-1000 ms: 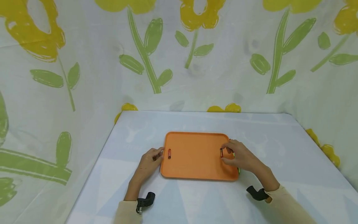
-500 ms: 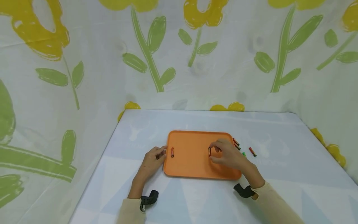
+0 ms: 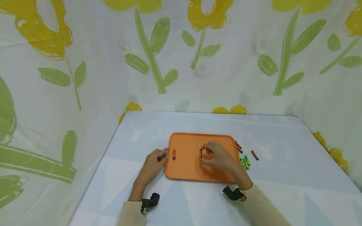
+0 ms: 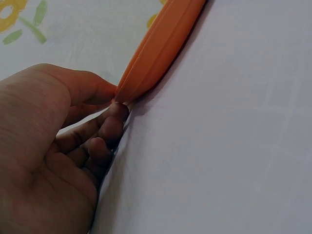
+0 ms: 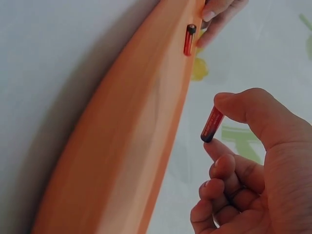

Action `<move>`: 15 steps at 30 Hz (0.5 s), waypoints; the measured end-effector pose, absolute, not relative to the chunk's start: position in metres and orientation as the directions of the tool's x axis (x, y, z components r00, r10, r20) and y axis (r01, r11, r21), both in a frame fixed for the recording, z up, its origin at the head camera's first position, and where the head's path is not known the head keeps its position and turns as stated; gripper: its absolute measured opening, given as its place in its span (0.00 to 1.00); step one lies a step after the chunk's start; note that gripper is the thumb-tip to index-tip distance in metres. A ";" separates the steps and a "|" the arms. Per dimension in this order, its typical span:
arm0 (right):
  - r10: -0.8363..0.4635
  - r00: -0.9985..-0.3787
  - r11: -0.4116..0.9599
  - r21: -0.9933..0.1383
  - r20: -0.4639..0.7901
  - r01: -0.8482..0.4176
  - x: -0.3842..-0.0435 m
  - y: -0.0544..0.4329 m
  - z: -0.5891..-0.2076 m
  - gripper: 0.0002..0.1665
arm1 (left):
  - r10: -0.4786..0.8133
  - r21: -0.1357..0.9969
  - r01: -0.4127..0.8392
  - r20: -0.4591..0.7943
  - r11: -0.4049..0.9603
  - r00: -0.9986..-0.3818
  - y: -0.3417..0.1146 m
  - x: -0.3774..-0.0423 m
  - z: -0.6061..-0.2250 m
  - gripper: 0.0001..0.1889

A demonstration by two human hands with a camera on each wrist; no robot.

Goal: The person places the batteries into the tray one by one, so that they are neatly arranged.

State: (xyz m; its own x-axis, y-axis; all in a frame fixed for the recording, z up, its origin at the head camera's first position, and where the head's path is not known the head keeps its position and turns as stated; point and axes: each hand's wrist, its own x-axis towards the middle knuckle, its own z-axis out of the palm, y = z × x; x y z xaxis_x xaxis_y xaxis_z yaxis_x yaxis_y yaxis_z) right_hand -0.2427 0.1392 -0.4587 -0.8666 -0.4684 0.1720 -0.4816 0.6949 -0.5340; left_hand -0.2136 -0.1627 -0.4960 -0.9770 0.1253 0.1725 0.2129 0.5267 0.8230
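Observation:
My right hand (image 3: 222, 158) pinches a small red-and-black battery (image 3: 200, 153) by its two ends, between thumb and a fingertip. In the right wrist view this battery (image 5: 212, 124) appears in the grip with the other fingers curled. It is held over the middle of the orange tray (image 3: 186, 172). Near the tray's left edge lies another red-and-black battery (image 3: 173, 154), lengthwise toward me. My left hand (image 3: 152, 165) holds the tray's left edge; the left wrist view has its thumb and fingertips meeting at the orange rim (image 4: 158, 53).
Just right of the tray lie several green batteries (image 3: 246, 162). Red batteries (image 3: 238, 146) sit by its upper right corner, and a single red battery (image 3: 255, 155) lies farther right. A flowered cloth (image 3: 226, 78) hangs behind the pale table (image 3: 175, 201).
My right hand has carried the battery leftward from the tray's right side to its middle. The batteries beside the tray have come into sight. My left hand stays at the tray's edge.

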 end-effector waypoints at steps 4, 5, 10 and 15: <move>-0.473 -0.864 0.684 -0.548 0.171 -0.483 -0.242 0.128 -0.461 0.18 | 0.126 0.816 0.205 0.163 0.540 -0.979 -0.163 -0.214 -0.497 0.22; -0.474 -0.864 0.680 -0.552 0.173 -0.483 -0.242 0.125 -0.461 0.18 | 0.127 0.815 0.203 0.160 0.543 -0.979 -0.163 -0.214 -0.496 0.22; -0.456 -0.874 0.679 -0.571 0.166 -0.463 -0.243 0.113 -0.464 0.18 | 0.125 0.811 0.202 0.159 0.549 -0.979 -0.162 -0.215 -0.496 0.22; -0.460 -0.874 0.668 -0.587 0.159 -0.458 -0.246 0.103 -0.470 0.18 | 0.116 0.818 0.197 0.160 0.540 -0.980 -0.162 -0.215 -0.495 0.22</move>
